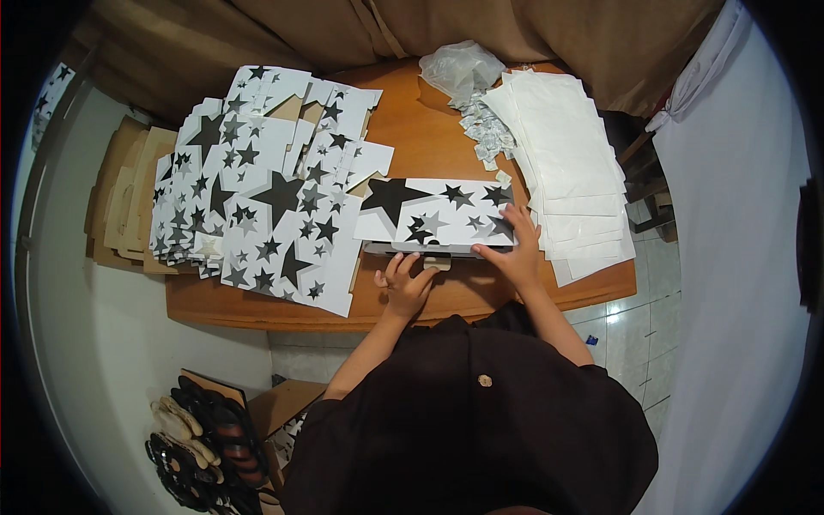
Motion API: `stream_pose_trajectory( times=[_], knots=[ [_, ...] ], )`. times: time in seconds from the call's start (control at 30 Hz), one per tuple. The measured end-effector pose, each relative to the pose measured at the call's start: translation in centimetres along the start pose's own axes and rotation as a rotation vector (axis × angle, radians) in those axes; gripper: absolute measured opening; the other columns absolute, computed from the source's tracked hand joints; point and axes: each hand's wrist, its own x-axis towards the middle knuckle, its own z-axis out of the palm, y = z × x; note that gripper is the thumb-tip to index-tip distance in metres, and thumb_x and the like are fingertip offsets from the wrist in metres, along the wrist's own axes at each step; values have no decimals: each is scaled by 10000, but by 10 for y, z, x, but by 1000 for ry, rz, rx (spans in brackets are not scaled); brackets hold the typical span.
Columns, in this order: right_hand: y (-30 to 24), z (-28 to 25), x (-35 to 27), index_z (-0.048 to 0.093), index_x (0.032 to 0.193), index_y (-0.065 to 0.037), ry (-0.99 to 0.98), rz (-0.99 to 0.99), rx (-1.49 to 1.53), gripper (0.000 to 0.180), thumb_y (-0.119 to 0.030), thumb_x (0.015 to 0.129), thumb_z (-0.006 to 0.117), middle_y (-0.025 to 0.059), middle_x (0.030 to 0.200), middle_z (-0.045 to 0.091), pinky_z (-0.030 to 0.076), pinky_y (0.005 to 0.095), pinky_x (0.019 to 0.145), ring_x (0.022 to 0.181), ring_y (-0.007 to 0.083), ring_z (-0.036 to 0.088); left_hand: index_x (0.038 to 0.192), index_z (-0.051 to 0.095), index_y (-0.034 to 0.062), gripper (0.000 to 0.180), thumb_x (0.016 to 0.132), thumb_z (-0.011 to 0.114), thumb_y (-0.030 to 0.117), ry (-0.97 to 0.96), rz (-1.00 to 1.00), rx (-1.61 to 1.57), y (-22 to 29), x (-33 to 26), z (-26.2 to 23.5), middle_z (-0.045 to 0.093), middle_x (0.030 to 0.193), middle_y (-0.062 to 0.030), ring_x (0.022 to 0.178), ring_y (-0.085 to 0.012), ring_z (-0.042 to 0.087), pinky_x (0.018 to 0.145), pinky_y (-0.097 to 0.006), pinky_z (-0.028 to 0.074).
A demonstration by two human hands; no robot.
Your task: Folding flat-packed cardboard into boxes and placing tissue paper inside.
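A white cardboard box (442, 210) printed with black and grey stars lies on the wooden table in front of me. Its lid is nearly down, with a dark gap along the near side and a small tan tab (438, 263) jutting out there. My left hand (405, 283) has its fingers bent against that near edge, with the thumb by the tab. My right hand (520, 249) grips the box's near right corner, thumb on the front and fingers over the top. Flat star-printed box blanks (257, 202) are stacked just left of the box.
White paper-like bags (571, 146) lie piled on the right. Small white sachets (487, 129) spill from a clear plastic bag (462, 69) at the back of the wooden table (412, 137). Brown cardboard (129, 197) leans at far left. Shoes (202, 442) stand on the floor, lower left.
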Motion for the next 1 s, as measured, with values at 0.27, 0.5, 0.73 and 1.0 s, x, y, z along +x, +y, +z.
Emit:
stream_pose_trajectory(
  times=[0.27, 0.5, 0.73, 1.0],
  knots=[
    [0, 14, -21, 661, 1040, -180, 4, -250, -319, 341, -291, 723, 724, 25, 1101, 616, 192, 637, 986, 1160, 283, 485, 897, 682, 278, 192, 713, 716, 324, 19, -47, -63, -4, 6, -2, 516, 1218, -7, 1249, -245, 319, 1011, -472, 67],
    [10, 15, -13, 676, 976, -185, 30, -332, -362, 255, -296, 749, 713, -3, 1073, 615, 264, 544, 943, 1064, 236, 516, 1050, 646, 169, 352, 754, 702, 351, -103, -106, -6, -38, 59, -17, 544, 1214, -66, 1154, -217, 482, 983, -461, 219],
    [15, 20, -13, 686, 943, -194, 54, -346, -387, 225, -285, 740, 719, -4, 1049, 620, 272, 519, 931, 1041, 230, 520, 1020, 658, 161, 289, 773, 679, 308, -198, 12, -103, -49, 70, -16, 615, 1044, 5, 1029, -190, 537, 840, -418, 314],
    [23, 18, -11, 699, 909, -191, 23, -302, -261, 199, -281, 733, 718, 3, 1034, 622, 233, 554, 965, 1060, 243, 518, 1039, 665, 162, 285, 783, 674, 288, -178, 31, -176, -51, 62, -12, 605, 1046, -9, 1031, -193, 528, 815, -406, 298]
  ],
)
